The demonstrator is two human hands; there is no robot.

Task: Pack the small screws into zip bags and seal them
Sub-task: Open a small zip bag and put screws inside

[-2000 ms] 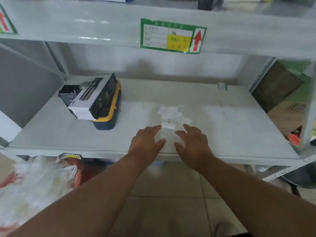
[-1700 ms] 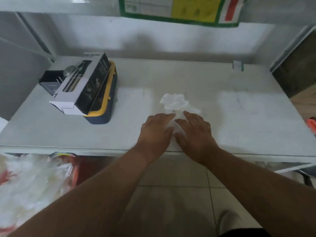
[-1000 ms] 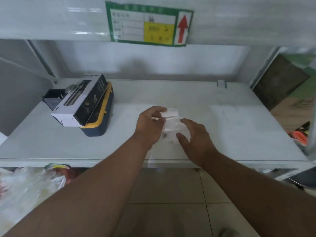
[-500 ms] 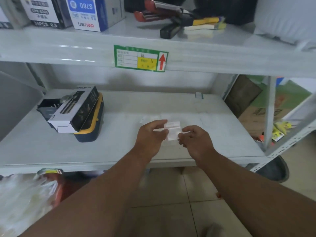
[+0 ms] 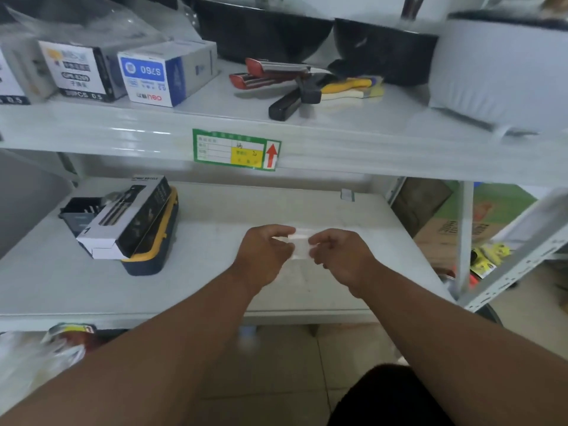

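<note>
While both hands pinch it, the zip bag [image 5: 300,245] looks clear.

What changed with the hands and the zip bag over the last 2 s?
Both hands went from lying flat on the bags on the shelf to lifting one zip bag: the left hand and right hand now pinch its top edge from either side, above the shelf. The boxed tool case has not moved.
</note>
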